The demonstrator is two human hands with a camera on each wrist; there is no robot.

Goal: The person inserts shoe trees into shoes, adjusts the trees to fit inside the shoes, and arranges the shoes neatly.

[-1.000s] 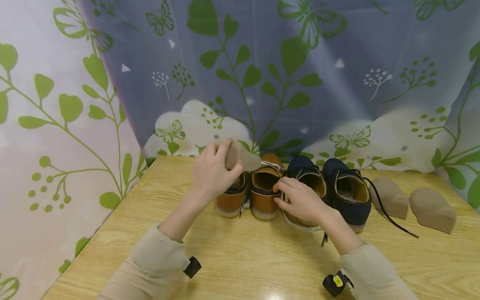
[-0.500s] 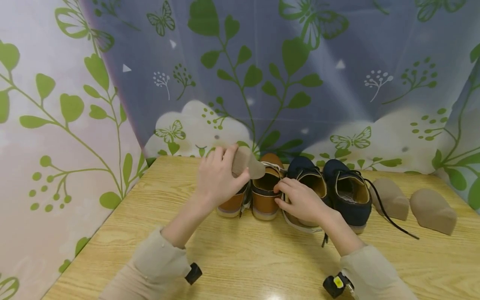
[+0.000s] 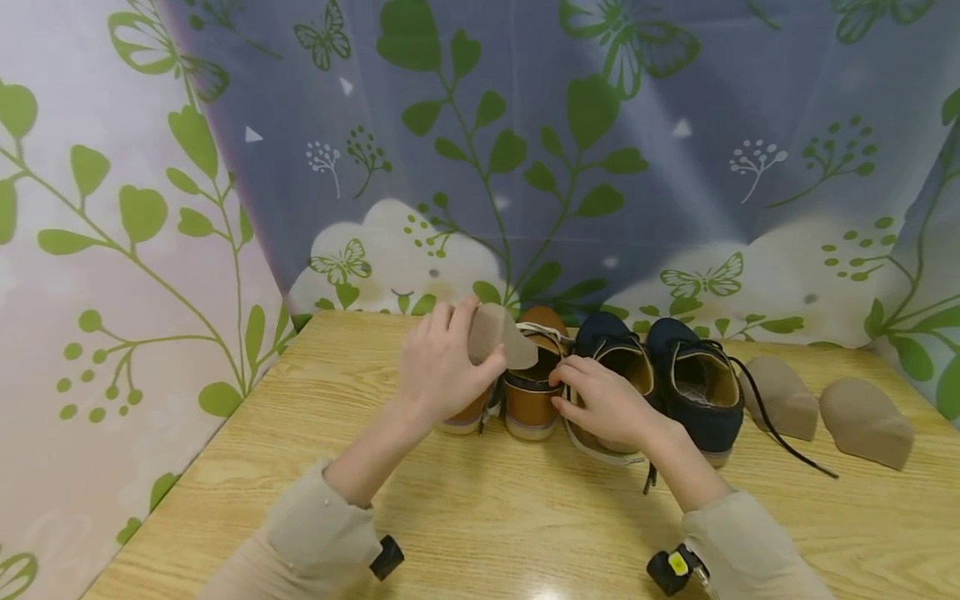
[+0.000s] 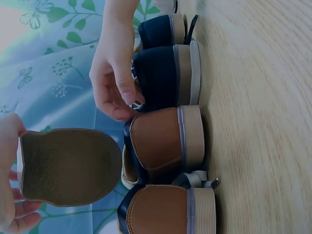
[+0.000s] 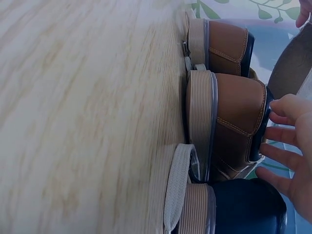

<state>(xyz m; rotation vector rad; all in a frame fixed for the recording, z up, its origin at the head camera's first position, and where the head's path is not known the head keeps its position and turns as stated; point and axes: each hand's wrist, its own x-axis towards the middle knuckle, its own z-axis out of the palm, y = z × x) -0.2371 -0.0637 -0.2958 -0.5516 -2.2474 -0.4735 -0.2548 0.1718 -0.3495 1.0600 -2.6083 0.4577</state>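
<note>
My left hand (image 3: 442, 358) holds a beige moulded shoe insert (image 3: 491, 333) between thumb and fingers. Its broad, hollow-looking end (image 4: 73, 165) faces the left wrist camera, while the narrow end hangs over the opening of the right brown shoe (image 3: 529, 408). Fingertips and thumb of my right hand (image 3: 607, 404) are at that same shoe's collar, on its right rear side. The left brown shoe (image 3: 459, 421) stands close beside it, its opening mostly hidden behind my left hand. Both brown shoes point away, heels toward me.
To the right stand two navy shoes, the nearer one (image 3: 600, 327) partly covered by my right hand, the farther one (image 3: 716, 425) trailing a black lace (image 3: 780, 437). Two more beige inserts (image 3: 866, 421) lie at the right. A patterned cloth (image 3: 480, 167) hangs behind the wooden table (image 3: 480, 517).
My left hand has brought the insert down and to the right, from above the left brown shoe to the right one's opening. The right hand stays at the collar.
</note>
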